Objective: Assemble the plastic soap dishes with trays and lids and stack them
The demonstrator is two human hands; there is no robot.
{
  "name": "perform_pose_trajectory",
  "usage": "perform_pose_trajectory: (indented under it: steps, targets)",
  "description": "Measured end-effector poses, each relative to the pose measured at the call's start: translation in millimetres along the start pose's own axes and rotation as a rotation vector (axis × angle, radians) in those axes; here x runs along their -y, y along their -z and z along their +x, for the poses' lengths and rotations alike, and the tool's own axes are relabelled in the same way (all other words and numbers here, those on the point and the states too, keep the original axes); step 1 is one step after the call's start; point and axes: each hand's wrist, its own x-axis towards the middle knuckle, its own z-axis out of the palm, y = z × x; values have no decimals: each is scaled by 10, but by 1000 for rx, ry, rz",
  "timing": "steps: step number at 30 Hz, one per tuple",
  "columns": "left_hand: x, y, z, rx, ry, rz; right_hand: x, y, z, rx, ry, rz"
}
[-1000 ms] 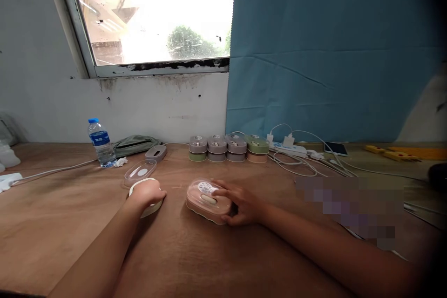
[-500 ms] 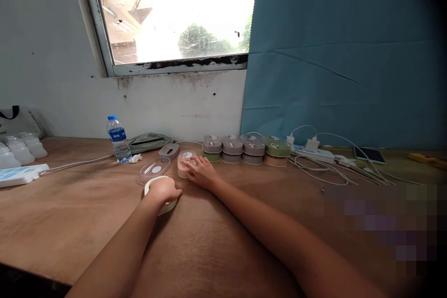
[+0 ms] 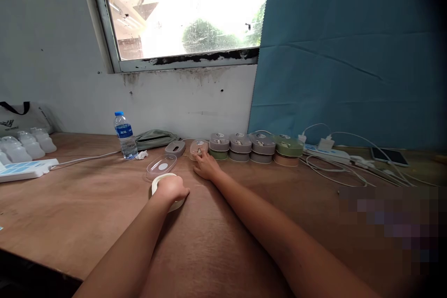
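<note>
My left hand (image 3: 172,189) is closed over a cream oval box (image 3: 159,179) near me, its palm and fingers covering most of the box. Just behind it, a clear oval lid (image 3: 162,166) with a white round sticker lies on the table. My right hand (image 3: 207,166) reaches forward, fingers stretched out, the fingertips touching the front of a pink lidded box (image 3: 199,145). To the left of that box is a grey oval piece with a dark slot (image 3: 174,148). On its right begins a row of stacked lidded boxes (image 3: 239,147) in grey, green and brown.
A water bottle (image 3: 125,136), a crumpled tissue (image 3: 141,154) and a grey-green pouch (image 3: 156,139) stand at the back left. White bottles (image 3: 30,143) and a power strip (image 3: 28,170) are far left. Cables, another power strip (image 3: 326,152) and a phone (image 3: 389,156) lie right.
The pink box has moved back, in line beside the stacked boxes, with my right hand at its front. My left hand stays on the cream box. The view has shifted slightly.
</note>
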Motion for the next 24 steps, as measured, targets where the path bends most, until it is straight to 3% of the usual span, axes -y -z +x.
perform_pose_trajectory:
  steps: [8,13,17,20,24]
  targets:
    - [34,0,14,14,-39,13,-33,19,-88,-12,-34,63]
    - [-36,7,-77,-32,-139,15,-22,211,-394,-22,120,130]
    - [-230,-70,-132,-98,-314,11,-5,392,-747,-45,246,202]
    - [-349,-152,-110,-226,-558,31,-53,516,-1021,-84,345,299]
    - [-391,-224,-32,-375,-846,30,-216,679,-1353,-94,283,310]
